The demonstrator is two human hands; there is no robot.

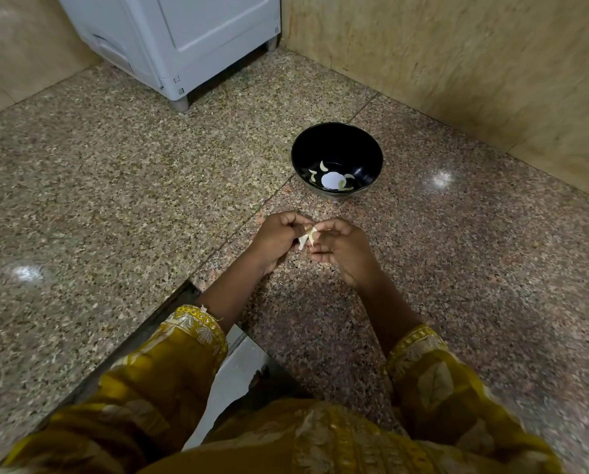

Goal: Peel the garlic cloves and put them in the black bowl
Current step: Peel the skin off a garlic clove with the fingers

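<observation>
1. Pale garlic clove (307, 236), with papery skin partly loose and hanging below it, is held above the counter (115, 172) between both hands, just in front of the black bowl (356, 148).
2. Left hand (279, 238) has its fingers curled and pinches the clove's left side with thumb and fingertips.
3. Right hand (345, 252) has its fingers bent and pinches the clove or its skin from the right. Which of the two it grips is too small to tell.
4. Both hands meet at the clove, knuckles facing the bowl.
5. The black bowl stands upright on the counter beyond the hands. Several peeled cloves (323, 165) lie at its bottom around a round white patch (331, 179).
6. Counter is speckled granite, greyer to the left and pinker to the right. A seam runs diagonally under the hands, and two light glints show on the polish.
7. Mustard-yellow sleeves (190, 340) with pale embroidery and beaded cuffs cover both forearms to mid-length.
8. A grey-white appliance (183, 39) on short feet stands at the far left corner, well apart from the bowl.
9. Beige stone wall (457, 63) borders the counter behind and to the right.
</observation>
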